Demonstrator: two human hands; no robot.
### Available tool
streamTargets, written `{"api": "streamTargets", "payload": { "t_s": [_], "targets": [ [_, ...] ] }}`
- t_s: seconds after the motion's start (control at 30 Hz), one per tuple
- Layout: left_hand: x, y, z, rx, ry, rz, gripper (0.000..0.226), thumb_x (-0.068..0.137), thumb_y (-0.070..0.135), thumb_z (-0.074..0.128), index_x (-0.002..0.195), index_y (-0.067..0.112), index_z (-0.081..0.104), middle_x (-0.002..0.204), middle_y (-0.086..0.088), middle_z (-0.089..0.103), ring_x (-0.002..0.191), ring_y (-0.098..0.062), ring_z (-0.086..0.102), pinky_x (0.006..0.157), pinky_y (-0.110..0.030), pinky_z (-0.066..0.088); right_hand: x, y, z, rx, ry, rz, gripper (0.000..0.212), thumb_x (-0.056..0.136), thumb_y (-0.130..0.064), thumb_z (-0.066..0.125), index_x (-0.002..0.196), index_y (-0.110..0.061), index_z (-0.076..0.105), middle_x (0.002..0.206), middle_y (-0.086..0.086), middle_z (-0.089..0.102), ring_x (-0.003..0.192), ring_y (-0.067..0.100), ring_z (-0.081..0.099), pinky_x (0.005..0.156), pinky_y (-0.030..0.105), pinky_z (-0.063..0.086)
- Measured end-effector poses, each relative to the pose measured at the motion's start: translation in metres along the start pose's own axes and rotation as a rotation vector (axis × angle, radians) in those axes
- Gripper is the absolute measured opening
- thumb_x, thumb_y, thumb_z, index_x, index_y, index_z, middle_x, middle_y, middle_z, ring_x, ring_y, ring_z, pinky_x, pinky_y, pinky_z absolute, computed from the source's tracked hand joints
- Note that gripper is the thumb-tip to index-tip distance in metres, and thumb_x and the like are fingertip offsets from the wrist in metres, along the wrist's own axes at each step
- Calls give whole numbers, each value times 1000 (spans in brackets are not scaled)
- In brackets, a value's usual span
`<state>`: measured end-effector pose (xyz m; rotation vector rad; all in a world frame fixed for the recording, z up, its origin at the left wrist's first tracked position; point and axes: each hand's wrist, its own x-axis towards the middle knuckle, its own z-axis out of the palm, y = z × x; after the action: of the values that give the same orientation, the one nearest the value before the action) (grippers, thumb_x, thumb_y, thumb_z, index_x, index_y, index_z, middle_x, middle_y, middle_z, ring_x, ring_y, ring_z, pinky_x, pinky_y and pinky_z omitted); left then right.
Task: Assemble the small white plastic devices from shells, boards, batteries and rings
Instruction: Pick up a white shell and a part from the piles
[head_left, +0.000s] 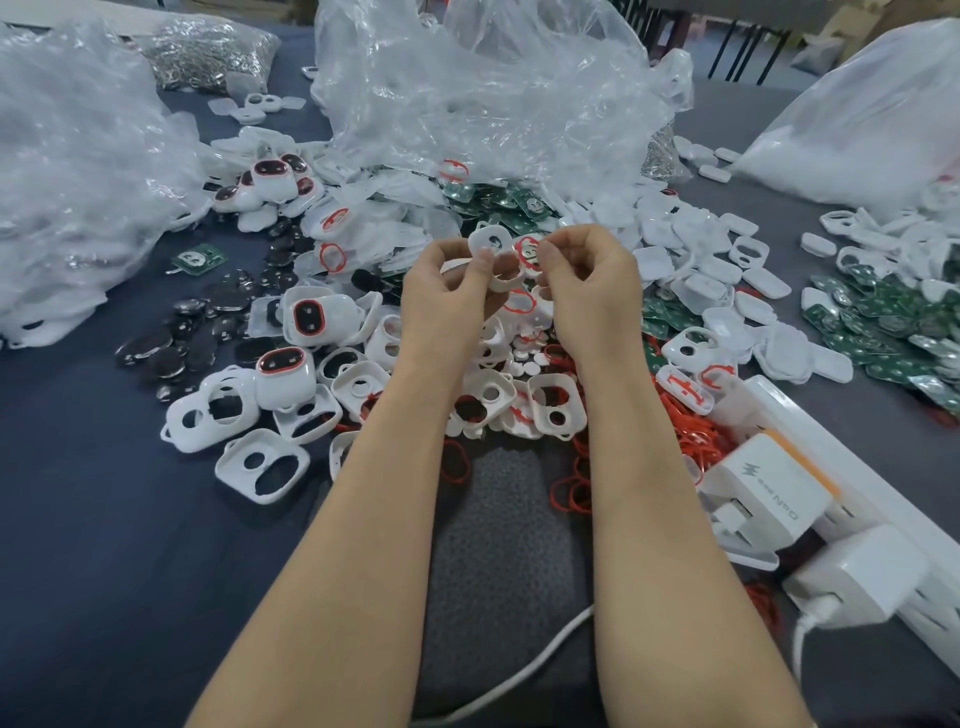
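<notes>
Lightning-bolt logo + "GaN" (rest of print illegible) on white charger (769, 491), rt side.

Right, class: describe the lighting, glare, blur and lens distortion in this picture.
Head view: soft, even light with only faint shadows; glare on the crumpled clear bags; wide-angle distortion stretches the forearms toward the bottom edge; the white shell pinched by the left hand and the red-ringed piece at the right hand look slightly soft.
</notes>
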<state>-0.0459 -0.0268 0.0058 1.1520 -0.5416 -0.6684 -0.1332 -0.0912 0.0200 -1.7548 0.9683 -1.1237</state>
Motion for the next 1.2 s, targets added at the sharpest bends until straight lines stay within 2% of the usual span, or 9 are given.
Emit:
{"api": "streamTargets", "payload": {
  "t_s": [0.2,0.37,0.53,0.67,0.83,0.9,1.03,1.13,1.2],
  "targets": [
    [0,1,-1,19,12,18,10,99,12,52,93,19,56,64,6,71,67,-4,69,67,-17,55,-2,-2,4,-108,-43,-96,5,90,-10,63,89,-13,67,78,-6,65,72,3,60,71,14,48],
    [-1,2,-1,65,2,34,15,100,9,49,92,20,56,62,9,70,66,-1,69,64,-15,54,-3,1,6,-187,-20,-150,6,89,-8,63,89,-11,68,82,-1,67,78,11,65,73,16,50],
    [-1,2,-3,150,18,63,9,100,11,50,101,16,57,74,4,69,68,-2,68,65,-15,54,-2,1,6,-239,-37,-207,7,88,-7,63,89,-9,69,81,0,66,78,14,65,73,19,51],
    [-1,2,-4,208,28,75,11,99,12,51,97,21,56,79,2,69,74,-6,68,68,-17,55,-2,1,5,-275,-59,-224,8,89,-6,62,90,-8,69,87,5,69,81,16,66,76,24,53],
    [-2,2,-5,249,-2,106,9,98,18,56,92,24,58,72,8,71,72,-4,70,74,-22,57,-2,1,5,-309,-70,-231,10,89,-6,61,91,-6,70,87,7,70,83,19,65,80,32,52],
    [-3,2,-5,254,-44,109,3,96,18,60,98,18,61,77,4,73,73,-4,71,74,-21,57,-2,0,5,-318,-65,-239,10,89,-5,60,90,-6,70,87,8,70,84,21,65,80,33,52],
    [-3,3,-7,263,-60,84,16,95,12,60,110,7,62,82,0,74,76,-5,71,74,-20,56,-1,0,7,-358,-62,-252,10,89,-6,59,90,-5,69,88,9,69,86,23,63,82,35,51],
    [-4,4,-8,259,-32,77,7,95,8,58,99,13,61,78,2,72,74,-6,71,77,-24,58,-3,0,12,-373,-62,-253,9,89,-6,60,89,-5,69,88,9,67,84,23,63,78,29,50],
    [-5,4,-8,236,-15,70,12,95,7,58,93,18,59,75,4,72,72,-5,70,78,-26,58,-5,0,14,-372,-56,-246,8,88,-6,61,87,-6,69,87,8,67,82,21,62,75,25,48]
  ]
}}
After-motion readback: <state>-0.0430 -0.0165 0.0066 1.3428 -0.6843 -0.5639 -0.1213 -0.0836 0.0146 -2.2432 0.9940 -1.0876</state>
